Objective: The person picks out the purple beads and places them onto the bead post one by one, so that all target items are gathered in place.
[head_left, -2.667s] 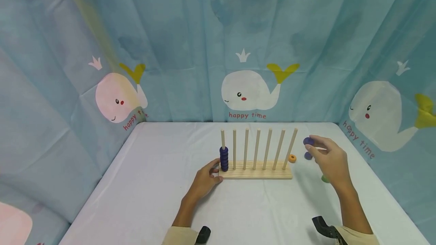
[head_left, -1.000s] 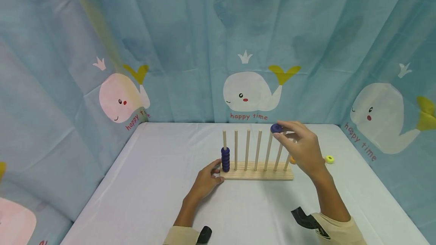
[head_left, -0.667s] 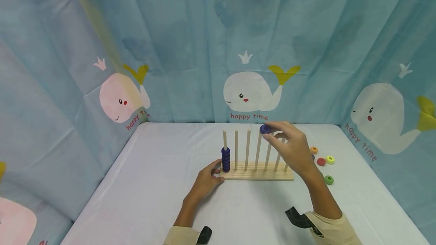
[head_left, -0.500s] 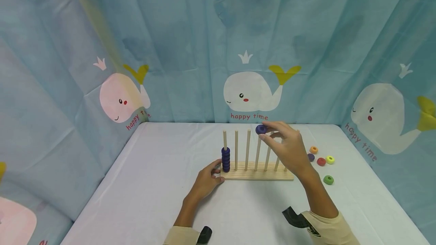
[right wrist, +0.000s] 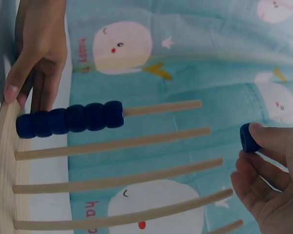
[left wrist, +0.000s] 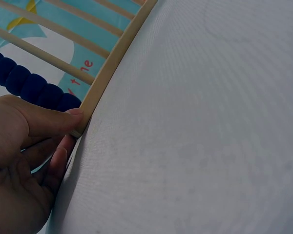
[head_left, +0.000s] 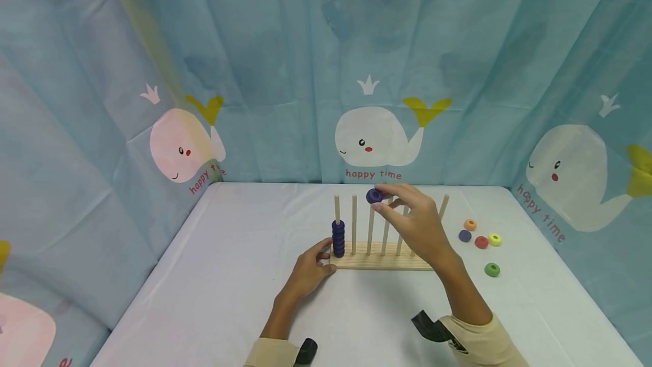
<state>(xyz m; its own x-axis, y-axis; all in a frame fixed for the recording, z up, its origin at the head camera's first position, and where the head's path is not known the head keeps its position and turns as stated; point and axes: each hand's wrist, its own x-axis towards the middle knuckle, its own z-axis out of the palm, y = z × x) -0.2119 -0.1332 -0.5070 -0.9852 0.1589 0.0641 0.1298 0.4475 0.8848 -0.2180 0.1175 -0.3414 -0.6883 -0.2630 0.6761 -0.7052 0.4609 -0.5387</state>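
Note:
A wooden peg rack (head_left: pixel 377 263) with a row of upright pegs stands on the table. Several dark blue beads (head_left: pixel 338 238) are stacked on its leftmost peg, whose top sticks out bare. My left hand (head_left: pixel 305 269) grips the rack's left end, thumb in front; the left wrist view shows the thumb on the base (left wrist: pixel 100 83). My right hand (head_left: pixel 419 225) pinches one blue bead (head_left: pixel 374 196) between thumb and fingers, level with the peg tops. In the right wrist view this bead (right wrist: pixel 248 138) is apart from the pegs. The right hand hides part of the right-hand pegs.
Right of the rack lie loose beads: orange (head_left: pixel 470 224), purple-blue (head_left: pixel 464 235), red (head_left: pixel 481 242), yellow (head_left: pixel 494 239) and green (head_left: pixel 492 269). A white cloth covers the table (head_left: pixel 204 299). A blue whale-print curtain (head_left: pixel 275 72) hangs behind and at the sides.
My right hand has carried the blue bead leftward from the table's right side, over the rack toward the loaded peg. The loose beads have come into view. My left hand keeps its grip.

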